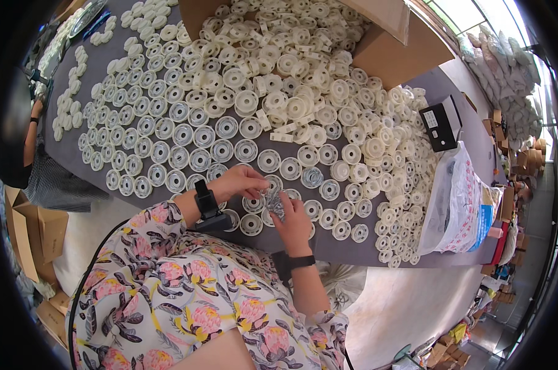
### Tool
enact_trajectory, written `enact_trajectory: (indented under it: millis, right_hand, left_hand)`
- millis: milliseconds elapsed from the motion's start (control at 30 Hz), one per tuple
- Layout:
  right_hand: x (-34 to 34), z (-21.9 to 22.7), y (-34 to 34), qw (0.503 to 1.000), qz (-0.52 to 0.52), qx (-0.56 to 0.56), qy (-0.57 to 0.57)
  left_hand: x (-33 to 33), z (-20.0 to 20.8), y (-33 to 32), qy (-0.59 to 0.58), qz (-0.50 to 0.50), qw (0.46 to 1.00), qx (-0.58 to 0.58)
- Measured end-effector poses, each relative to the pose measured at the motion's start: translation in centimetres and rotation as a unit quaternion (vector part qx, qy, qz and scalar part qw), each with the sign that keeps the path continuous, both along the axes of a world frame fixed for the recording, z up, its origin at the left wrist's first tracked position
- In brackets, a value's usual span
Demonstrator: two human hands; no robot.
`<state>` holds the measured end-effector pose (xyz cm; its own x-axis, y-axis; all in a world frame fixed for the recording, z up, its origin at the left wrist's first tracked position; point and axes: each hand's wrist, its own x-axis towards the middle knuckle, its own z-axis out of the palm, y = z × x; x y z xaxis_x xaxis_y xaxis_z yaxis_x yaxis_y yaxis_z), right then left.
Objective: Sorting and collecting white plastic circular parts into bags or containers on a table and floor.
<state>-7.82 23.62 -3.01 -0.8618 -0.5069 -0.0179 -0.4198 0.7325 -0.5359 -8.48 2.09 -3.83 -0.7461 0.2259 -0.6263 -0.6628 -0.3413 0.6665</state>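
Head view: A glossy clear-grey, plastic-looking clump (275,202) is gripped in the right hand (295,226) near the grey table's (359,253) front edge, left fingers (252,179) pinched alongside; round white plastic wheels (222,143) could be littered by slackened grip.

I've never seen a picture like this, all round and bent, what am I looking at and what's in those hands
No machine here: these are a person's bare hands, seen from a wide fisheye camera on that person's head, looking down; its lens bends straight edges. The right hand holds a shiny greyish clump, too unclear to identify; the left hand is close beside it. On the grey table lie many pale, ring-shaped pieces, some spread flat, others heaped by a cardboard box.
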Motion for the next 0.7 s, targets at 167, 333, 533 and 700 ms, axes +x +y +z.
enact_trajectory:
  millis: [167, 333, 533, 700]
  right_hand:
    - [0.8, -1.5, 0.2, 0.998, 0.004, 0.064, -0.011]
    - [1.6, -1.1, -0.9, 0.985, -0.039, -0.111, -0.124]
    - [1.2, -1.8, -0.2, 0.835, -0.187, -0.324, -0.403]
    - [1.1, 0.2, -1.3, 0.894, -0.153, -0.236, -0.350]
  left_hand:
    - [-0.5, 1.4, 0.7, -0.065, -0.105, 0.988, -0.089]
    - [-0.6, -0.3, 1.4, -0.062, -0.057, 0.993, -0.084]
    - [0.6, -0.2, 2.8, 0.217, -0.096, 0.940, -0.246]
    - [0.6, 0.6, 2.9, 0.322, -0.136, 0.823, -0.448]
